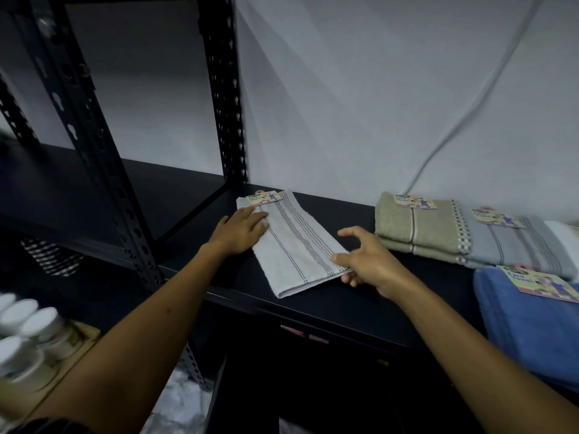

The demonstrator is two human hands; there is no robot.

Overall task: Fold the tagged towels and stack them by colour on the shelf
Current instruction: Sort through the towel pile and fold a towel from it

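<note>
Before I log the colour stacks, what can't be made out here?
Head view only:
- Blue towel: cut off by the right edge.
- White towel past the grey towel: mostly out of frame.
- Tag print: too small.
- White-lidded jars: blurred at the left edge.

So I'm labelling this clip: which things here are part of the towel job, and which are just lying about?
Part of the job:
light grey striped towel, under left hand and right hand
olive towels
grey striped towel
blue towel
black shelf

Lying about:
white-lidded jars
white cable
</note>
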